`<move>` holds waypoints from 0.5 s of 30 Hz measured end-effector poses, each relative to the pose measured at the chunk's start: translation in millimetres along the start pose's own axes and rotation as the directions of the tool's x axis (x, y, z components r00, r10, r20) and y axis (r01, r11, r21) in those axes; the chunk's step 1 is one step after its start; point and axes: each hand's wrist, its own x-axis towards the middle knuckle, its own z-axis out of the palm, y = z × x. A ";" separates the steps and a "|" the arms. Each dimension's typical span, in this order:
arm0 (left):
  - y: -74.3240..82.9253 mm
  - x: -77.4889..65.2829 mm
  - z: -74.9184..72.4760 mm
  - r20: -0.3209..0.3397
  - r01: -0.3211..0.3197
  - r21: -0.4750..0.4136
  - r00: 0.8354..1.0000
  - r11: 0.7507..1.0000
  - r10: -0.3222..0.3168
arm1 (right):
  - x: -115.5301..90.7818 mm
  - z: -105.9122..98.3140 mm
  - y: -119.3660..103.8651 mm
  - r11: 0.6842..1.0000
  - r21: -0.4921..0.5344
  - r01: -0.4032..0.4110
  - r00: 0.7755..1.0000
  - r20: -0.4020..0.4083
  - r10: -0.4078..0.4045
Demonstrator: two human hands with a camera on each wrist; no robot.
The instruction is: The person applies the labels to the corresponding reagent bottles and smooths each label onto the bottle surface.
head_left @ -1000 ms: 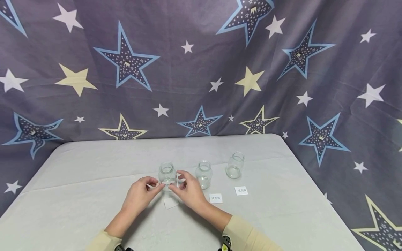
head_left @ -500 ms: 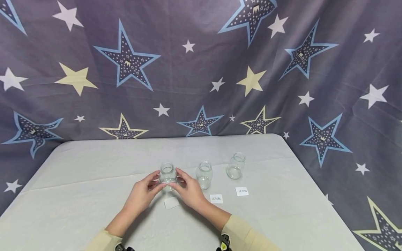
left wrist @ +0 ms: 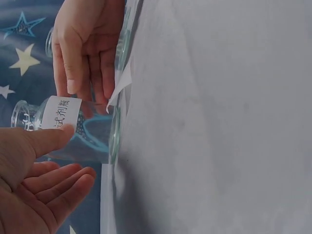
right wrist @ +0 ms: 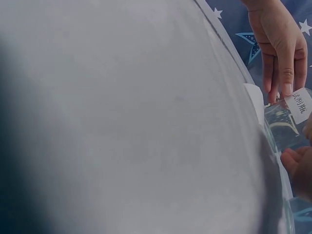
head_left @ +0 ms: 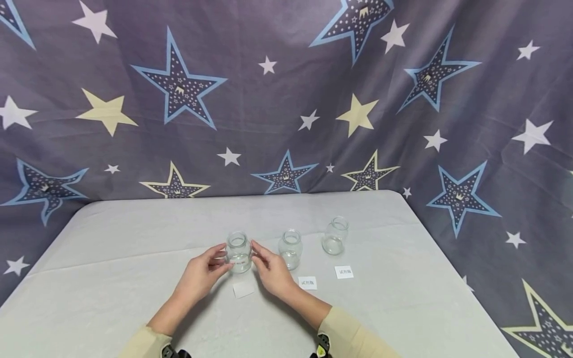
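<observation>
A clear glass jar [head_left: 238, 252] stands upright on the table, between my two hands. A white label [left wrist: 61, 113] with Chinese characters is on the jar's front in the left wrist view. My left hand [head_left: 200, 276] is at the jar's left side, fingers loosely bent, its thumb at the label's edge; whether it touches cannot be told. On the other side, my right hand [head_left: 274, 270] has its fingers beside the glass, and its thumb is off the label. A blank white paper slip [head_left: 243, 289] lies in front of the jar, one edge lifted.
Two more glass jars [head_left: 291, 250] stand to the right, the farther jar [head_left: 335, 235] set back a little. In front of each lies a white card with characters, a nearer card [head_left: 307, 283] and a right-hand card [head_left: 343, 272]. A starry curtain [head_left: 250, 99] hangs behind the table.
Both thumbs, which met over the jar's front half a second ago, have parted to the sides. The label's characters now show. The jar stays put.
</observation>
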 end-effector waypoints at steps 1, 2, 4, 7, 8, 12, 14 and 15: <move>-0.5 0.3 0.1 0.010 0.008 0.002 1.000 1.000 -0.008 | -0.4 0.1 0.5 1.000 0.002 0.000 1.000 0.006 0.000; -1.0 0.7 0.1 0.018 0.015 0.009 1.000 1.000 -0.015 | -0.9 0.2 0.6 1.000 0.003 -0.002 1.000 0.012 0.002; -1.7 1.3 0.3 0.035 0.027 0.018 0.999 0.999 -0.027 | -1.1 0.8 0.5 1.000 0.003 -0.010 1.000 0.026 0.010; -2.5 2.4 0.7 0.049 0.034 0.031 0.998 0.999 -0.035 | 0.0 2.5 0.5 1.000 -0.023 -0.014 0.999 0.029 0.014; -2.6 2.5 0.8 0.051 0.035 0.036 0.998 0.999 -0.037 | 0.5 3.1 0.6 1.000 -0.023 -0.018 0.999 0.030 0.018; -2.7 2.9 0.2 0.049 0.036 0.052 0.998 0.998 -0.039 | 3.1 4.8 3.9 1.000 0.008 -0.003 1.000 0.019 0.003; -3.0 2.9 -0.1 0.048 0.034 0.061 0.998 0.998 -0.037 | 3.4 4.5 5.6 1.000 0.027 0.007 1.000 0.019 -0.008; -3.3 3.0 -0.2 0.047 0.031 0.066 0.998 0.997 -0.035 | 3.5 4.1 6.3 0.999 0.031 0.015 1.000 0.020 -0.016</move>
